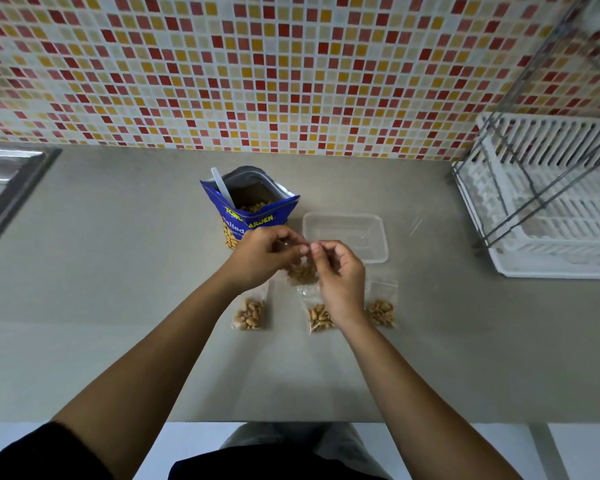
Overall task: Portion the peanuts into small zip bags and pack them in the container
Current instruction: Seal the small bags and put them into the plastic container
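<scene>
My left hand [261,255] and my right hand [340,271] meet above the counter, both pinching the top edge of a small zip bag [302,273] with peanuts hanging between them. Three filled small zip bags lie on the counter below: one at the left [250,311], one in the middle [320,317] partly under my right wrist, one at the right [381,310]. The open blue peanut bag [253,209] stands behind my hands with a white spoon [222,187] in it. An empty clear plastic container [345,233] sits to its right.
A white dish rack [548,202] with a metal frame stands at the right against the tiled wall. A steel sink [4,181] edge shows at far left. A loose clear bag [414,225] lies right of the container. The counter's front edge runs near my body.
</scene>
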Demonstrator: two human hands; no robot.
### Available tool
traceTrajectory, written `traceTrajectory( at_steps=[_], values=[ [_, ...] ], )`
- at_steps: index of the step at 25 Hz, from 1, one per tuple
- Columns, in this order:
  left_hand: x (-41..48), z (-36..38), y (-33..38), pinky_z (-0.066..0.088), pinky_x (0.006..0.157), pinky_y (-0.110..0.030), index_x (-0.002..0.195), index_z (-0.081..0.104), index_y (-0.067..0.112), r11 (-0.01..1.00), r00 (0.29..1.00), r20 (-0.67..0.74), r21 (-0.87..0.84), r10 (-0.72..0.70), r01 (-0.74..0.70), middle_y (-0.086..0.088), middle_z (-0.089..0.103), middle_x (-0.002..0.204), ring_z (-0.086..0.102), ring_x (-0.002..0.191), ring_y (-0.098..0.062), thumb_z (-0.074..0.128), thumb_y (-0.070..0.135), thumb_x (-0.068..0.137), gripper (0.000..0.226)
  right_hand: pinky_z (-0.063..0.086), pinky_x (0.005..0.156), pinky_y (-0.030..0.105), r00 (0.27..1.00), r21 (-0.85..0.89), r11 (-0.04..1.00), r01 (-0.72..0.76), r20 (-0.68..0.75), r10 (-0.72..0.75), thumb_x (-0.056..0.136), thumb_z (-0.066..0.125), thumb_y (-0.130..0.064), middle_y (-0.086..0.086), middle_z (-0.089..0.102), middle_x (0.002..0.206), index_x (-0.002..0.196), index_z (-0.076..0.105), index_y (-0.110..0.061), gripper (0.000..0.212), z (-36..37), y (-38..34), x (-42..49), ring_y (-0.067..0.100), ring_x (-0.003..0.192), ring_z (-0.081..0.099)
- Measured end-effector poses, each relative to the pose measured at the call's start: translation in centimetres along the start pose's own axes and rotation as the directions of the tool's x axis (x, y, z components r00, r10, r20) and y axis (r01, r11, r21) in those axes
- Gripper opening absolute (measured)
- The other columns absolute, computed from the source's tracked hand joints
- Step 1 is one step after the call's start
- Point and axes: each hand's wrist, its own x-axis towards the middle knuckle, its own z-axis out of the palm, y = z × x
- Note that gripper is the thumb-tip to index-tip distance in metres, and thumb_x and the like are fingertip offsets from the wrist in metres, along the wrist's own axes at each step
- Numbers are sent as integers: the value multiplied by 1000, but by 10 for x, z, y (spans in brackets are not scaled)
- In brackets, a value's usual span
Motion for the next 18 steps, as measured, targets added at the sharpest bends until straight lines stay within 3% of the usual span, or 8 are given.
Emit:
traceTrajectory(
  at_steps=[3, 6, 18],
  values=[
    [-3, 7, 2, 56, 69, -31, 89, 66, 14, 997, 997, -65, 63, 52, -47, 2, 68, 75, 68, 72, -16, 64, 18, 86, 6, 51, 69, 28, 994, -173, 979, 106, -22, -111, 90, 59, -18, -7, 66, 77, 81, 62, -22, 10, -1, -5, -2, 11, 73, 62],
    [-10, 13, 0, 50, 66, -27, 87, 65, 13, 993, 993, -103, 114, 55, -43, -1, 66, 77, 63, 72, -14, 63, 20, 87, 7, 48, 65, 30, 980, -303, 940, 158, -70, -187, 89, 59, -14, -5, 62, 77, 84, 62, -9, 8, 1, -7, -7, 15, 72, 59],
    [-21, -4, -19, 52, 72, -25, 81, 62, 18, 995, 991, -98, -25, -95, 93, 1, 66, 77, 65, 77, -14, 63, 18, 86, 5, 43, 60, 16, 994, -244, 968, 59, -79, -81, 91, 57, -19, -6, 60, 71, 83, 59, -16, 9, 1, -2, -8, 9, 64, 56]
  ],
)
